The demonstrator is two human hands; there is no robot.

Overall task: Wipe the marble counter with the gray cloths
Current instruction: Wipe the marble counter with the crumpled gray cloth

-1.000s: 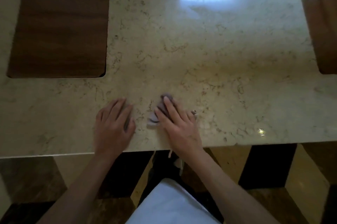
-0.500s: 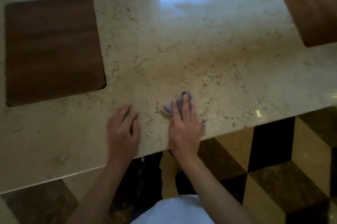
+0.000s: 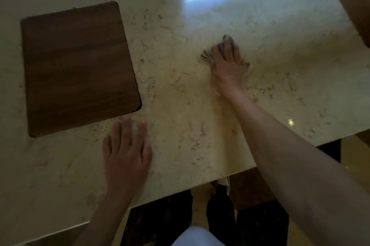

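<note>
Our right hand (image 3: pixel 228 65) lies flat and open on the gray cloth (image 3: pixel 206 54) and presses it on the middle of the marble tabletop (image 3: pixel 180 89). Our left hand (image 3: pixel 126 155) rests open and flat near the front edge, beside the wooden panel (image 3: pixel 78 67).

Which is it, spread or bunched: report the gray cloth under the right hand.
Bunched: the gray cloth pokes out in crumpled folds beside the right hand pressing it; rest hidden.

The desk (image 3: pixel 180 95) was glossy cream marble with fine brown veins and a pale blue glare at 12 o'clock. One crumpled gray cloth (image 3: pixel 207 54) lay at 1 o'clock, mostly under the flat right grip (image 3: pixel 228 65), with folds showing at 9 o'clock.
</note>
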